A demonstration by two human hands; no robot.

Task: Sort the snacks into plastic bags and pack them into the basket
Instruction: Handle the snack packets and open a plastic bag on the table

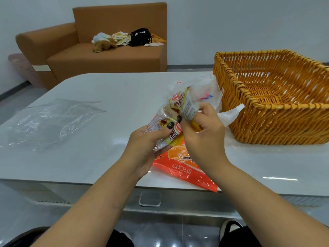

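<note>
Both hands, left hand (151,139) and right hand (201,134), pinched snack packs (179,111) above the table's (106,90) near edge; one might slip off.

- I see a brown sofa (106,50) against the far wall, beyond the counter (106,97).
- On its seat I make out a brown plush toy (103,45) with something pale blue and white lying on top of it.
- Just right of the toy lies a heap of papers (121,37).
- A black bag (140,36) stands next to the papers, with an orange sheet (158,38) behind it.
- A pink bin (23,68) stands on the floor at the sofa's left end.
</note>
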